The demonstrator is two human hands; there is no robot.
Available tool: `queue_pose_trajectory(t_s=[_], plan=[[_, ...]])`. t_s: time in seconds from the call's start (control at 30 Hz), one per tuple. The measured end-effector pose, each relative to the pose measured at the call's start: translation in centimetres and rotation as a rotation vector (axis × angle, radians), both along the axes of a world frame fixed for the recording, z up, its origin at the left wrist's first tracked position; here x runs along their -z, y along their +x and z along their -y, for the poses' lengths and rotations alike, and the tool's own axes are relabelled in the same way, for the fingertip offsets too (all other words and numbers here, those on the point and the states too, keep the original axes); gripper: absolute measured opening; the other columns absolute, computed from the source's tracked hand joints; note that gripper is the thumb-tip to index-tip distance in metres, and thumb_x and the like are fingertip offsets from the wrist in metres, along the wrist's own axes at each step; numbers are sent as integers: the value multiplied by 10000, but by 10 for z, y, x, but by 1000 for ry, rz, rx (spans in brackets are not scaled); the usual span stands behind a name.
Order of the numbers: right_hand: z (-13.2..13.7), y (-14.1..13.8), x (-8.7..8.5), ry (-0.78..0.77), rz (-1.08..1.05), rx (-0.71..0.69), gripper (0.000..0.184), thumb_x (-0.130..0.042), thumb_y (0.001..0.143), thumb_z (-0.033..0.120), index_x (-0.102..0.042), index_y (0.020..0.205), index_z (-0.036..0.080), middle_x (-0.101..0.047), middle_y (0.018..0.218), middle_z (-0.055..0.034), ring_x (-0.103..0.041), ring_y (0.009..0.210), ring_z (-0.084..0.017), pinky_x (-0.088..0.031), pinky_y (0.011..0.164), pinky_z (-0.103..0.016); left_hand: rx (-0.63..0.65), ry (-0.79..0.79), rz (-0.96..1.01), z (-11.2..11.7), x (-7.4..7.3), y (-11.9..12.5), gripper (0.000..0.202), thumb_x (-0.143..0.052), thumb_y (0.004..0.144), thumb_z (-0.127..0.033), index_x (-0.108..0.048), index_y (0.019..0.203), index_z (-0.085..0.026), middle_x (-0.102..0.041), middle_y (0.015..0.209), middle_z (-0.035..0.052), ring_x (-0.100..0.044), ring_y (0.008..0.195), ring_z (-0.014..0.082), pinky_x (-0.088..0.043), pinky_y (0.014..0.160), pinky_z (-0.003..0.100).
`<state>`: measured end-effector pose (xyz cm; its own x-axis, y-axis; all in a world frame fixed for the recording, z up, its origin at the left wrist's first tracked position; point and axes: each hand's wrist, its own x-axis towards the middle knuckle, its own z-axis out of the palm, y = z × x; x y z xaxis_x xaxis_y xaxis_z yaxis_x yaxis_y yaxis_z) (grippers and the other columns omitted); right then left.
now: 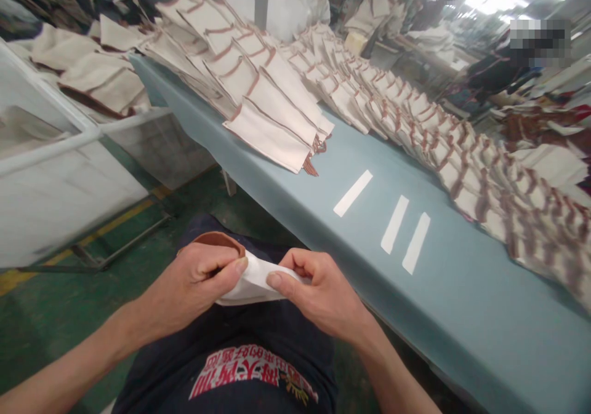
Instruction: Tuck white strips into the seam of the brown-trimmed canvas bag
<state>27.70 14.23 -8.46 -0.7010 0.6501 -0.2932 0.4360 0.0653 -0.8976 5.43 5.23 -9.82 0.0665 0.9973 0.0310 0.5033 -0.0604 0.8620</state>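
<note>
In front of my lap I hold a white cloth piece [256, 272] with a brown edge, probably a small bag like those on the table. My left hand [207, 275] pinches it near the brown trim [217, 238], thumb on top. A short way to the right, my right hand [314, 285] grips the white part between thumb and curled fingers. The cloth between both hands looks taut, and its lower part hangs beneath them. Three white strips [353, 194] lie on the blue-green table [286, 192], beyond my right hand.
Overlapping cream cloth pieces with brown trim [272, 125] lie in a stack on the table, and a long row of similar pieces [392, 103] runs along its far side. At left stands a white bin [46, 199], with more cloth pieces [101, 82] behind it.
</note>
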Motion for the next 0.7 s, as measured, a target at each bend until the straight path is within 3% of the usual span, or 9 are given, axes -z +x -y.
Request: queue_pose_trajectory(t_s=[0.13, 0.23, 0.5, 0.7], plan=[[4, -3, -5, 20, 138, -42, 431, -710, 970, 505, -536, 696, 220, -434, 626, 59, -373, 592, -119, -191, 527, -287, -44, 44, -26, -1, 6, 3, 446, -457, 1057, -334, -443, 627, -215, -485, 613, -41, -452, 555, 108, -343, 531, 233], [8, -7, -1, 5, 155, -5, 427, -657, 988, 499, -503, 696, 227, -413, 634, 57, -381, 606, -124, -195, 534, -292, -97, 2, -1, -4, 9, 7, 455, -474, 1035, -366, -449, 608, -213, -477, 598, -38, -427, 542, 108, -313, 513, 241], [23, -12, 4, -172, -31, 109, 402, -612, 958, 526, -496, 700, 241, -454, 615, 62, -371, 577, -118, -260, 539, -279, -148, -39, 93, -7, 25, 12, 478, -484, 1015, -423, -496, 591, -205, -469, 580, -40, -429, 535, 108, -338, 505, 227], [28, -15, 3, -277, -122, 172, 401, -635, 947, 536, -501, 711, 240, -430, 598, 78, -312, 548, -100, -218, 502, -271, -198, -25, 154, -7, 32, 16, 503, -486, 994, -453, -517, 563, -195, -470, 570, -30, -433, 523, 109, -323, 492, 222]])
